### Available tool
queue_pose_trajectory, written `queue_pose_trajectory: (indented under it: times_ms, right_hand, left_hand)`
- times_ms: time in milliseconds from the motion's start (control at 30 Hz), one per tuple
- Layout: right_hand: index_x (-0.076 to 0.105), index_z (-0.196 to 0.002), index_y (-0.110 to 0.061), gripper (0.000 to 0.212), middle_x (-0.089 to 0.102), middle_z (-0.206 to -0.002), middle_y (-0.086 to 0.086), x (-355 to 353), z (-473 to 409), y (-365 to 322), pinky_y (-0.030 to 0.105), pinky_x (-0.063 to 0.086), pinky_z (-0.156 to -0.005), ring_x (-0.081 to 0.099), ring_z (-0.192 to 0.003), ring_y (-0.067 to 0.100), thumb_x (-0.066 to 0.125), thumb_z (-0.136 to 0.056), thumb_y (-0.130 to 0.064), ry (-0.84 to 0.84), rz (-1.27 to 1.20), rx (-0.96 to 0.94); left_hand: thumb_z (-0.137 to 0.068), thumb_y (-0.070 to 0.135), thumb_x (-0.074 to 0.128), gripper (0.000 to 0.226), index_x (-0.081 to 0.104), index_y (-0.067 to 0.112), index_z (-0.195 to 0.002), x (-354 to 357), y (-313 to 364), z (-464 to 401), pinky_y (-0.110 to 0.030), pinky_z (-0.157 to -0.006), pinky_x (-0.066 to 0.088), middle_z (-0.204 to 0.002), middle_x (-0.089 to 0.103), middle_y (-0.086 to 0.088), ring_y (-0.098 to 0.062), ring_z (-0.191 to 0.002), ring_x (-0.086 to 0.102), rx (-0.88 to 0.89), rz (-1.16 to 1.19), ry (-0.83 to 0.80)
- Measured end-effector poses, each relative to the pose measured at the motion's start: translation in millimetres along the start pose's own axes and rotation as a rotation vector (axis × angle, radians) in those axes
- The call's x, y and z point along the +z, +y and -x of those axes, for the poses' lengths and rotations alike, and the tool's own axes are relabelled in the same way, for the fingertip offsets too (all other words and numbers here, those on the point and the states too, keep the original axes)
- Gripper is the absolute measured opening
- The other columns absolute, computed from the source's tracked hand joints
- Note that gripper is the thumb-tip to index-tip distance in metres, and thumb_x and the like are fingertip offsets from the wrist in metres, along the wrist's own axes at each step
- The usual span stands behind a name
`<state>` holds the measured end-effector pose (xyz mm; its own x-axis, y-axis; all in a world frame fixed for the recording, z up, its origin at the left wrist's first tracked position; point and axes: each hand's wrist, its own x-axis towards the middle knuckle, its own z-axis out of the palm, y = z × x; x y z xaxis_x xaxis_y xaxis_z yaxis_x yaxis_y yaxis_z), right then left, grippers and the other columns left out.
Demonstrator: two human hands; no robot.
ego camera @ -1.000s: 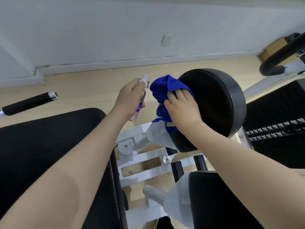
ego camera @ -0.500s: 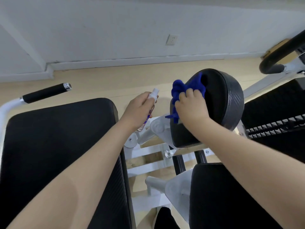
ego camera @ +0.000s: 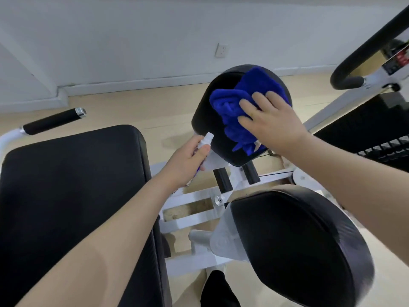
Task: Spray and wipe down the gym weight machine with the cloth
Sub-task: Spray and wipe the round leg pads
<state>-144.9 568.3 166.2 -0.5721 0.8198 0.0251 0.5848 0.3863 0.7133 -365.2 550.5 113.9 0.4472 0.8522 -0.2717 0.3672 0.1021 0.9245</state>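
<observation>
spray bottle [ego camera: 204,142]: mostly hidden in left hand [ego camera: 188,161] | label unreadable | seat pad [ego camera: 66,207]: cut off at the left edge

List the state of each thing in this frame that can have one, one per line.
blue cloth: bunched, pressed flat against the far round pad
right hand: fingers straight, pressing the cloth
left hand: grips the spray bottle
spray bottle: held upright, nozzle near the pad's edge
far round pad: partly covered by the cloth
near round pad: untouched
flat bench pad: untouched
</observation>
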Motion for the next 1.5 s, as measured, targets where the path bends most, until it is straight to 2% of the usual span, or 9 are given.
queue_pose_trajectory:
  times_ms: [133,233,400,500,667,833,1067,1333,1500]
  right_hand:
    - [0.069,-0.082,-0.022,0.010,0.065,-0.112,0.003,20,25,-31,0.036,0.043,-0.078,0.060,-0.098,0.027,0.063,-0.074,-0.021,-0.081,-0.109,-0.101]
    - [0.070,-0.083,-0.023,0.017,0.066,-0.113,0.002,26,24,-18,0.034,0.042,-0.076,0.063,-0.092,0.024,0.054,-0.077,-0.018,-0.017,-0.141,-0.112]
    - [0.061,-0.112,-0.018,0.027,0.044,-0.126,0.008,11,-4,2,0.039,0.035,-0.083,0.045,-0.104,0.029,0.044,-0.091,-0.016,0.333,-0.181,0.508]
    - [0.050,-0.129,-0.010,0.040,0.036,-0.138,0.014,-5,-32,22,0.040,0.028,-0.102,0.034,-0.126,0.033,0.041,-0.090,-0.012,0.170,-0.628,0.785]
    - [0.059,-0.113,-0.014,0.030,0.058,-0.114,0.006,15,-63,57,0.032,0.041,-0.078,0.055,-0.102,0.027,0.053,-0.090,-0.032,-0.058,-1.041,0.562]
    - [0.058,-0.106,-0.009,0.024,0.056,-0.111,0.007,0,4,53,0.023,0.033,-0.078,0.052,-0.097,0.019,0.055,-0.091,-0.027,0.068,-1.199,0.681]
    - [0.056,-0.109,-0.002,0.035,0.054,-0.113,0.015,20,4,64,0.018,0.028,-0.077,0.050,-0.101,0.027,0.044,-0.090,-0.028,0.012,-1.325,0.613]
    - [0.056,-0.103,-0.019,0.029,0.049,-0.112,0.010,15,64,54,0.026,0.039,-0.080,0.049,-0.098,0.024,0.050,-0.076,-0.026,0.131,-1.294,0.445]
    - [0.053,-0.102,-0.021,0.026,0.052,-0.106,0.013,31,71,47,0.032,0.046,-0.073,0.051,-0.092,0.029,0.052,-0.076,-0.024,0.178,-1.234,0.304]
  left_hand:
    - [-0.098,0.034,0.035,0.016,0.043,0.020,-0.095,7,14,-15,-0.043,-0.071,0.052,-0.073,0.054,-0.004,-0.016,-0.065,0.056,0.009,-0.018,0.124]
    - [-0.097,0.030,0.039,0.009,0.044,0.022,-0.099,7,24,-28,-0.020,-0.063,0.045,-0.079,0.055,-0.006,-0.011,-0.065,0.053,0.066,-0.017,0.240]
    - [-0.096,0.023,0.042,0.008,0.047,0.018,-0.101,-1,40,-42,-0.007,-0.055,0.040,-0.090,0.056,-0.014,-0.020,-0.075,0.056,0.115,0.015,0.291]
    - [-0.096,0.021,0.045,0.006,0.047,0.018,-0.101,-2,56,-51,-0.007,-0.054,0.041,-0.088,0.054,-0.016,-0.024,-0.075,0.056,0.138,0.016,0.285]
    - [-0.095,0.021,0.047,0.020,0.049,0.023,-0.115,6,79,-62,-0.013,-0.054,0.045,-0.080,0.055,-0.004,-0.015,-0.064,0.056,0.141,0.052,0.267]
    - [-0.095,0.024,0.047,0.035,0.047,0.025,-0.130,23,96,-66,-0.015,-0.056,0.047,-0.073,0.060,0.005,-0.011,-0.056,0.058,0.083,0.076,0.168]
    - [-0.096,0.021,0.046,0.015,0.055,0.032,-0.090,44,93,-71,-0.037,-0.061,0.051,-0.062,0.057,0.003,-0.013,-0.053,0.055,0.018,0.124,0.072]
    - [-0.094,0.032,0.047,0.016,0.054,0.044,-0.087,47,86,-67,-0.018,-0.060,0.040,-0.062,0.055,0.016,-0.002,-0.057,0.048,0.011,0.078,0.139]
    - [-0.096,0.031,0.045,0.035,0.051,0.019,-0.128,51,82,-66,-0.020,-0.062,0.043,-0.071,0.053,0.017,0.001,-0.060,0.050,-0.062,0.059,0.206]
